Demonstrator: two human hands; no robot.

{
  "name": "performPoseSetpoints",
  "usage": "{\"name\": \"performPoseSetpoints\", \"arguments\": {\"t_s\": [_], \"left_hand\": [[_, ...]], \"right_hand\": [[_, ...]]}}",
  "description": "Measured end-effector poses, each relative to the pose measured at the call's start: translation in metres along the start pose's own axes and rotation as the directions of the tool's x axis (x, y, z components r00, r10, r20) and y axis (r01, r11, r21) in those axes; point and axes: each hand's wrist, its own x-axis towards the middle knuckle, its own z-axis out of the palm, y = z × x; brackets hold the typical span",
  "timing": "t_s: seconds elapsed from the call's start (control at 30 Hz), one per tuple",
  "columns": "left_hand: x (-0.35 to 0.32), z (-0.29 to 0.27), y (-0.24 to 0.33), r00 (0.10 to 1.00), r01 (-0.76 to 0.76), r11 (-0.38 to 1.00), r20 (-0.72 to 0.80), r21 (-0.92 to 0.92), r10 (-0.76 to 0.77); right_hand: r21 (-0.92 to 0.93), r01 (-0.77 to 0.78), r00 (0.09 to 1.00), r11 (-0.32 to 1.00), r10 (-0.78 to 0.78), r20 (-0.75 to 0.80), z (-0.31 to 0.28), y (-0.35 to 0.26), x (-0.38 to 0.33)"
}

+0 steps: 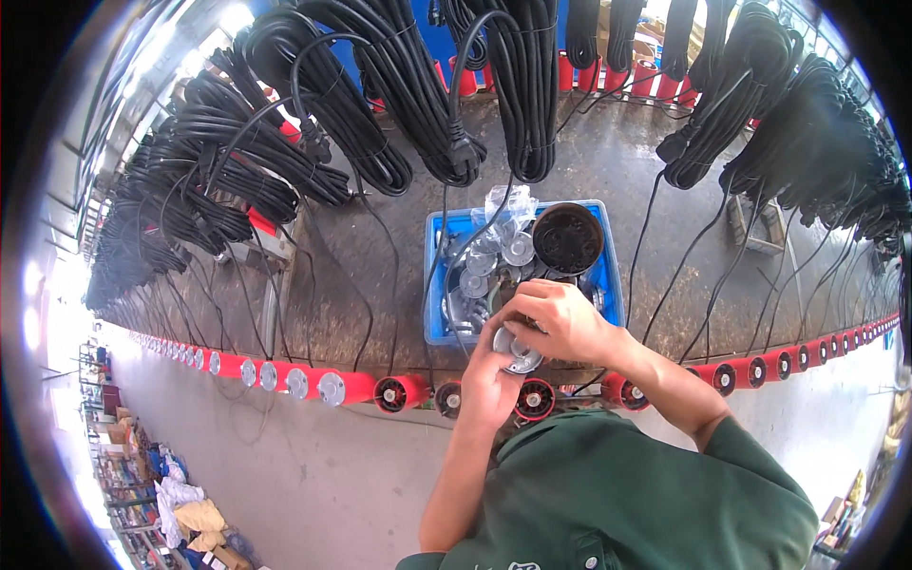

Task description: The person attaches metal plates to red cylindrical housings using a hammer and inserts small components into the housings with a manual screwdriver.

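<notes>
A round silver metal end cap (519, 353) sits in my left hand (487, 380), whose fingers and thumb wrap its rim. My right hand (567, 321) lies over the far side of the cap with its fingers curled in; whether they pinch something small is hidden. Just beyond both hands is a blue plastic crate (433, 309) holding loose metal end caps (478, 266), a clear plastic bag (511, 204) and a round can (568, 239) with dark, greasy-looking stuff inside. Below the cap, a red cylindrical motor housing (535, 400) stands with its end uncovered.
Red housings line the bench's near edge; some at left carry silver caps (332, 389), while those at right (725, 379) show dark insides. Bundled black cables (527, 95) with plugs hang overhead, and thin leads cross the worn bench top (361, 256). Shelves with goods (133, 475) stand at lower left.
</notes>
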Motion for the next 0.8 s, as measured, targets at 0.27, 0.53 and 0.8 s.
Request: {"name": "performPoseSetpoints", "arguments": {"t_s": [0.27, 0.53, 0.8], "left_hand": [[-0.010, -0.004, -0.004, 0.976, -0.217, 0.976, -0.019, -0.014, 0.216], [-0.010, -0.021, -0.021, 0.934, -0.356, 0.923, -0.048, -0.143, 0.353], [-0.022, -0.031, -0.014, 0.954, -0.277, 0.914, 0.031, -0.297, 0.299]], "right_hand": [[0.173, -0.311, 0.944, 0.934, 0.325, -0.058, 0.012, 0.006, -0.033], [0.780, -0.504, 0.784, 0.372, 0.576, 0.232, 0.057, -0.022, -0.071], [-0.692, -0.554, 0.758, 0.462, 0.624, -0.191, -0.024, 0.158, -0.018]]}}
